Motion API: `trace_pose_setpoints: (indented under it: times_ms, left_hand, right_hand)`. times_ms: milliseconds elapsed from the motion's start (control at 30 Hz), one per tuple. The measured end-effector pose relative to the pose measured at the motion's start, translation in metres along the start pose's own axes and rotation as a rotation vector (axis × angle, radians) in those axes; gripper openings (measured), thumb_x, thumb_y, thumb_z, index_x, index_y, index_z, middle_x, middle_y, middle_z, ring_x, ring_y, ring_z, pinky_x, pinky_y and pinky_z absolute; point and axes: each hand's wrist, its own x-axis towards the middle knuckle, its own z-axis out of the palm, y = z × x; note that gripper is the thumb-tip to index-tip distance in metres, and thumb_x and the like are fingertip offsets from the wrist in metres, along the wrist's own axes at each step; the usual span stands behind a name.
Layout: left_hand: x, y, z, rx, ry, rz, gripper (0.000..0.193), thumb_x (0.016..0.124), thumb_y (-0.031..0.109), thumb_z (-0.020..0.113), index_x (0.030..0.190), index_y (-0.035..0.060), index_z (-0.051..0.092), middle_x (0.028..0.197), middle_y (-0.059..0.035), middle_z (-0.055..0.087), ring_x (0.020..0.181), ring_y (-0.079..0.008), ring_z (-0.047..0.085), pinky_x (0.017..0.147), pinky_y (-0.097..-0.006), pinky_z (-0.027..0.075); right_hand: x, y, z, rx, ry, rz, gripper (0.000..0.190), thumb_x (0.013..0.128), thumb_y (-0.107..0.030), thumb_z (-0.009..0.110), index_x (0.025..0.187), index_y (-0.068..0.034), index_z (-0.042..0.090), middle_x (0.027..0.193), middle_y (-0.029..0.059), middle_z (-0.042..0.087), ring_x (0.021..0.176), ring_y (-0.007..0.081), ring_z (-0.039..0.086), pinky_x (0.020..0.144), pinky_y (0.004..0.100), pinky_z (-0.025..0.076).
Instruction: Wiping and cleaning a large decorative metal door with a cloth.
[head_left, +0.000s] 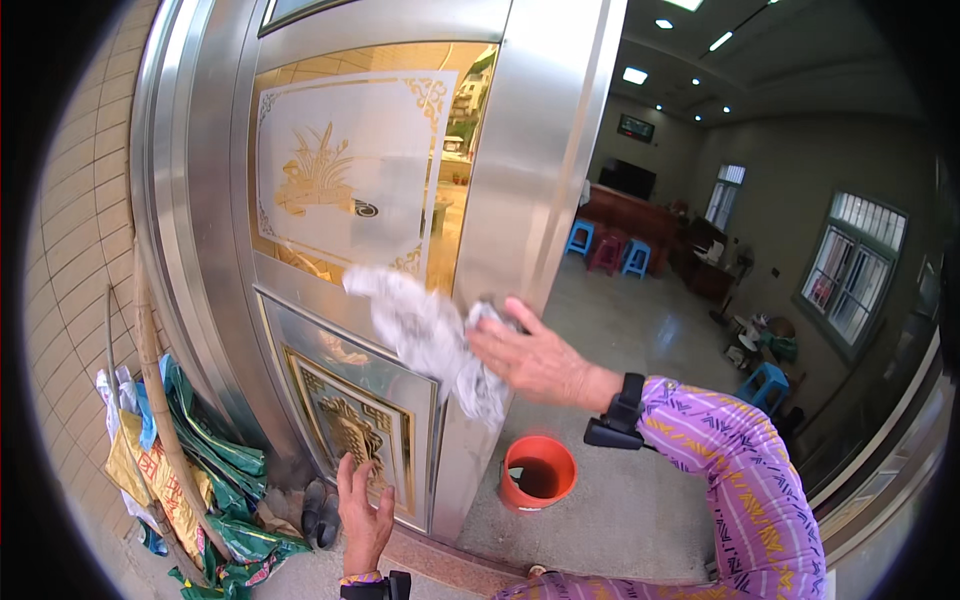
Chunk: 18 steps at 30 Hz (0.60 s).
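My right hand (532, 356) grips a greyish-white cloth (427, 322) in front of a stainless-steel door (536, 142). The cloth is blurred and fans out to the left, level with the bottom of an etched golden glass panel (330, 165). Whether it touches the metal I cannot tell. Lower down, my left hand (365, 506) is raised with its fingers apart and nothing in it. It is in front of the door's lower panel (360, 427), which carries a gold relief in a frame. A red bucket (566, 465) with dark water stands on the floor, right of the door's edge.
At the left, green and yellow woven sacks (217, 450) and a wooden pole (150, 360) lean by the tiled wall (82, 195). Dark shoes (321, 516) sit beside them. Inside the room are blue plastic stools (636, 257), a brown counter (619, 221) and a barred window (855, 262).
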Motion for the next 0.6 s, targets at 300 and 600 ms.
trace_pose_setpoints:
  times_ms: [300, 600]
  left_hand:
    - [0.008, -0.009, 0.013, -0.011, 0.048, -0.083, 0.05, 0.072, 0.008, 0.069, 0.118, 0.0013, 0.053, 0.133, -0.0303, 0.043, 0.121, -0.0472, 0.045, 0.098, -0.0469, 0.042]
    - [0.089, 0.07, 0.015, -0.072, 0.119, 0.213, 0.067, 0.072, 0.009, 0.069, 0.133, 0.0009, 0.041, 0.14, -0.0271, 0.036, 0.128, -0.0443, 0.039, 0.105, -0.044, 0.036]
  right_hand:
    - [0.085, 0.197, -0.144, -0.415, 0.338, 0.311, 0.039, 0.073, -0.016, 0.066, 0.111, -0.007, 0.063, 0.123, 0.0079, 0.057, 0.127, 0.0257, 0.044, 0.11, 0.0587, 0.024]
    - [0.151, 0.238, -0.118, -0.598, 0.458, 0.244, 0.049, 0.082, -0.005, 0.05, 0.129, -0.016, 0.056, 0.128, 0.0321, 0.043, 0.126, 0.0491, 0.035, 0.11, 0.0555, 0.024]
